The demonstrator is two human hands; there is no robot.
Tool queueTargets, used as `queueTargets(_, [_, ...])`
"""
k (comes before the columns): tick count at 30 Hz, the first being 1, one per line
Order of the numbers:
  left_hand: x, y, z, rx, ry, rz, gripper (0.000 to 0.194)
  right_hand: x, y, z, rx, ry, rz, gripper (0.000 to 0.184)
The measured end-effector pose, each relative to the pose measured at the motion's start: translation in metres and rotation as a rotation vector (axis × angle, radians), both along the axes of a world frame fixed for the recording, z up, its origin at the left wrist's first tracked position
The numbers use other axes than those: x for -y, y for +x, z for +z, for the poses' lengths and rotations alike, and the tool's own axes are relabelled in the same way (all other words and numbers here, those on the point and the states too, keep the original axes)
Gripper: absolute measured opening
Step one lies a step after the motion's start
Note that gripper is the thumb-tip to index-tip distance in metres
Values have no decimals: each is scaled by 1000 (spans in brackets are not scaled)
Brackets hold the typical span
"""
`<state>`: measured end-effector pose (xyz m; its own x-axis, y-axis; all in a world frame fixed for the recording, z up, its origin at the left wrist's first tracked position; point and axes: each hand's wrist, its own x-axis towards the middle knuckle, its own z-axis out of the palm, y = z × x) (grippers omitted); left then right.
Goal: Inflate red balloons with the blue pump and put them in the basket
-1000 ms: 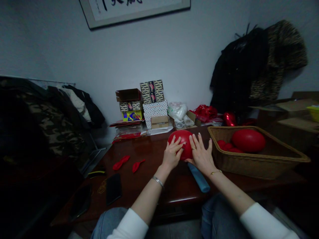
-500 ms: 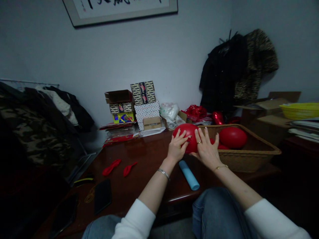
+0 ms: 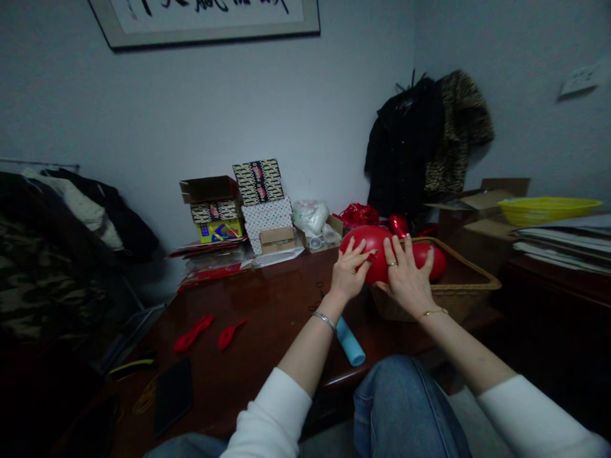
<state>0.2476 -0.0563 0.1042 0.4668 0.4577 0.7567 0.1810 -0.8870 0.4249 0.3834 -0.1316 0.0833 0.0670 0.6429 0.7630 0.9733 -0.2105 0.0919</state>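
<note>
An inflated red balloon [image 3: 366, 238] is held between both of my hands, over the left end of the wicker basket [image 3: 485, 281]. My left hand [image 3: 351, 272] grips its near left side, thumb and fingers curved against it. Against the balloon's right side presses my right hand [image 3: 408, 280], with its fingers stretched upward. Inside the basket sits another inflated red balloon [image 3: 432, 257], partly hidden by my right hand. A light blue cylinder [image 3: 351, 345] lies on the table below my hands.
Two limp red balloons, one [image 3: 193, 334] left of the other [image 3: 231, 334], lie on the dark wooden table [image 3: 272, 318]. Scissors [image 3: 319, 298] rest by my left wrist. A dark flat device [image 3: 172, 395] lies front left. Boxes [image 3: 260, 181] and a plastic bag [image 3: 310, 217] line the back.
My hands have carried the balloon rightward, from beside the basket to over its left end. The view has turned to the right, and the scissors have come into sight.
</note>
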Motion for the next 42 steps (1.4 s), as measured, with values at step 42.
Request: queueTargets(42, [-17,50,-41,-270,-45,87,53,20,66,-32,39,-62,-117,90])
